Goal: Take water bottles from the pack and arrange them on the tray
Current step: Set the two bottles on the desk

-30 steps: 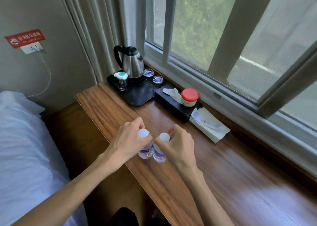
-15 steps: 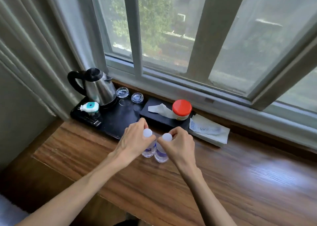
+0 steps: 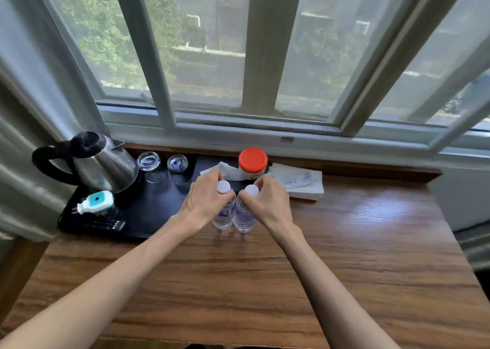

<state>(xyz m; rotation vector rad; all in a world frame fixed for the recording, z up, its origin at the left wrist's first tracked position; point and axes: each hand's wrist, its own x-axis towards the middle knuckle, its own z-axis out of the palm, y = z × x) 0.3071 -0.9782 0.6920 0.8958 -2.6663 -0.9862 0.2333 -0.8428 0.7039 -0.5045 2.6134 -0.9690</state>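
Note:
Two small clear water bottles with white caps and blue labels stand side by side on the wooden table, just right of the black tray (image 3: pixel 148 216). My left hand (image 3: pixel 205 201) grips the left bottle (image 3: pixel 224 216) around its neck. My right hand (image 3: pixel 267 203) grips the right bottle (image 3: pixel 243 218) the same way. Both bottles are upright and touch each other. No pack is in view.
On the black tray stand a steel kettle (image 3: pixel 103 165), two upturned glasses (image 3: pixel 148 161), a white-and-teal plug device (image 3: pixel 96 203) and a remote. Behind the bottles are a red-lidded jar (image 3: pixel 252 161), a tissue and a folded paper packet (image 3: pixel 299 181). The window sill runs along the back.
The camera view has swung right and closer to the window. Both hands, with the bottles, now sit nearer the tray and the red-lidded jar.

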